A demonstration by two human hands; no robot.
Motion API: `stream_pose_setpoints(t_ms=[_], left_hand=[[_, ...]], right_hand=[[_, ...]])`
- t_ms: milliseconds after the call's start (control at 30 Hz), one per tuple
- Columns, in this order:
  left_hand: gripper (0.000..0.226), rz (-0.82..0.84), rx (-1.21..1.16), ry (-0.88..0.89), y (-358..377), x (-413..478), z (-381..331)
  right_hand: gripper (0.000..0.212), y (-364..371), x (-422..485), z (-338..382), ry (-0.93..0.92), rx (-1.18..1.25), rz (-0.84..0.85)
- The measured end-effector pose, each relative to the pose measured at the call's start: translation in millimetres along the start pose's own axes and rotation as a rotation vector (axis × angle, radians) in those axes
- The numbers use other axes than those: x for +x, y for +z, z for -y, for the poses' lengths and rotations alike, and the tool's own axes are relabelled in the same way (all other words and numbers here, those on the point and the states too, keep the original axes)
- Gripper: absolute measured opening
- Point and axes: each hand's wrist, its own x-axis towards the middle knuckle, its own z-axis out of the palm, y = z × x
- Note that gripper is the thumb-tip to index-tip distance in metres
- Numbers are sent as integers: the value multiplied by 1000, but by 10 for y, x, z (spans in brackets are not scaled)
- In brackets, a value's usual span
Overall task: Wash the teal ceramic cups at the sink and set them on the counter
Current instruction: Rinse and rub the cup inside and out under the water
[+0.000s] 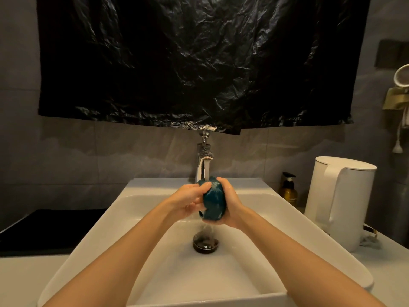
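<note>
Both hands are up under the tap, and between them sits one teal cup [214,199], the only one showing from the head camera. Left hand [190,200] curls round the cup's left side, thumb laid over the top edge, fingers folded in against the glaze. Right hand [230,203] cups it from the right and beneath, palm pressed to the wall, fingertips wrapped over the upper rim. So both are closed on that single cup, holding it tilted in mid-air above the basin, directly over the drain [205,244].

One chrome faucet [204,161] stands at the back rim, and its stream lands on the top of the cup, then spills off the lower edge in a thin fall toward the dark drain. One white sink [110,220], deep and rectangular, wet on its floor.

Two bare forearms run up from the bottom corners and converge at the cup, wrists bent slightly inward, elbows out of frame.

Counting the rest: one white kettle [340,202] on the counter at right, well apart from the hands; one amber pump bottle [289,189] just beside it, against the wall; one black plastic sheet [199,60] hanging above the faucet; one dark slab [51,229] on the counter left of the sink.
</note>
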Motion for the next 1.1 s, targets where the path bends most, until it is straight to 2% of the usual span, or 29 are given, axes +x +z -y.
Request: stream_pose_setpoints(t_ms=[67,233,400,500,633,733,833,933,1033,1100], left_hand=[[27,62,-3,-26,-30,-19,-24],[29,35,-121,-4,-103,20,-31],[22,86,35,17,-67,-3,17],[30,76,142,7,-58,-2,53],[28,118,111,44,-124,-10,10],[27,135,145,72,-131,-13,-2],[26,137,139,54,-134,-3,5],[25,142,138,45,-150,-15,-9],[25,159,136,62,-152,-17,-19],[28,171,139,73,-140,-18,-20]], right_hand=[[50,-51,9,28,-22,-2,10],[50,-63,18,2,-98,-165,89],[39,-62,56,6,-165,-285,64],[37,-66,70,-8,-215,-351,88],[50,-91,53,14,-238,-305,216],[63,-78,53,3,-317,-383,210],[47,-25,45,-9,-301,-364,135],[39,-34,39,-4,-254,-290,171],[54,-76,93,0,-295,-315,208],[51,-57,78,17,-275,-304,168]])
